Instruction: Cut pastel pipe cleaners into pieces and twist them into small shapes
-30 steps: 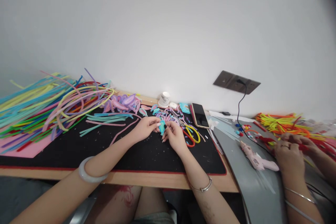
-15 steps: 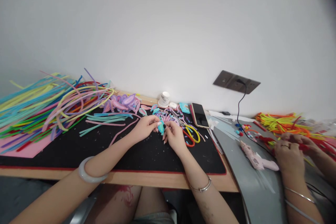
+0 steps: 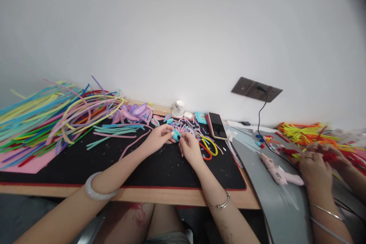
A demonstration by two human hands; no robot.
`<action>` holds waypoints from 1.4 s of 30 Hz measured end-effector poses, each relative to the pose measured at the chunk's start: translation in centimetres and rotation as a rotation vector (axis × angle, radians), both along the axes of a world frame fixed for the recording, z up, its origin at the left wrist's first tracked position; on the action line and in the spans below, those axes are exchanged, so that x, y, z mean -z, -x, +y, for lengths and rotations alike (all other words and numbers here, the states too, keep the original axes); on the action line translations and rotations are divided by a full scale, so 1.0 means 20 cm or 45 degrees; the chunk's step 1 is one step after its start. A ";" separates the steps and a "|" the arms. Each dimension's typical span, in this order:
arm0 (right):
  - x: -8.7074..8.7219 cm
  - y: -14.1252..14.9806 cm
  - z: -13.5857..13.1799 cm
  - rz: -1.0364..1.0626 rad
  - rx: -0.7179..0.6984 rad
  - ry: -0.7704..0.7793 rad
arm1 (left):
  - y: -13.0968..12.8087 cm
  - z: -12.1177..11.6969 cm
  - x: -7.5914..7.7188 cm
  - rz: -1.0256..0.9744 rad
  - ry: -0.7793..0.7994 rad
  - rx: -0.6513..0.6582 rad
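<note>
Between my hands, just above the black mat [image 3: 171, 173], is a small turquoise pipe-cleaner piece [image 3: 175, 135] with a black spot at its right end. My left hand [image 3: 159, 139] pinches its left side between thumb and fingers. My right hand [image 3: 190, 148] closes on the right end, by the black part. Behind them lies a heap of short purple and pink pipe-cleaner pieces [image 3: 183, 126]. Scissors [image 3: 211, 148] with yellow and orange handles lie just right of my right hand. Turquoise pipe cleaners [image 3: 114, 129] rest to the left.
Long coloured pipe cleaners [image 3: 57, 118] pile up at the left. A phone [image 3: 217, 125] and a small white cup [image 3: 179, 107] stand near the wall. On the grey table at right are a pink glue gun [image 3: 278, 173], a black cord [image 3: 259, 114] and another person's hands [image 3: 317, 167].
The turquoise piece has turned from slanting downward to lying more level between my fingers. My right hand has shifted slightly. The other person's hands moved a little.
</note>
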State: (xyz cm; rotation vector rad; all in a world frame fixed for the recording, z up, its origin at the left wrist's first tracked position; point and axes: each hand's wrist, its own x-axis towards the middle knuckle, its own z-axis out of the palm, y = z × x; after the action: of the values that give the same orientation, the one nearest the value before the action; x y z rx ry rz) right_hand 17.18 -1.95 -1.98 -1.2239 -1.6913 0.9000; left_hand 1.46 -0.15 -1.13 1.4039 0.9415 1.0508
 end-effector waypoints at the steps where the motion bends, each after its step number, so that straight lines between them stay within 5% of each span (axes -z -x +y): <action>1: 0.00 -0.01 0.00 -0.053 0.030 -0.058 | 0.00 0.00 0.00 0.035 -0.028 0.005; 5: -0.02 -0.02 0.01 -0.206 0.079 -0.262 | 0.01 -0.01 0.00 0.242 -0.191 0.031; 12: -0.04 -0.02 0.00 -0.293 0.118 -0.319 | 0.02 -0.03 0.00 0.442 -0.267 0.175; 30: -0.05 -0.02 0.00 -0.275 0.022 -0.364 | -0.01 -0.05 -0.04 0.331 -0.124 0.272; 42: -0.06 -0.02 -0.01 -0.373 0.009 -0.323 | 0.00 -0.05 -0.02 0.456 -0.298 0.228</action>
State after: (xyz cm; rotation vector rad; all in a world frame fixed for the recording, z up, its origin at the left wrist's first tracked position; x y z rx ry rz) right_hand 17.64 -2.05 -0.78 -1.2293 -1.9614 0.4979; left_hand 1.42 -1.20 -0.72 1.8781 0.9454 0.8074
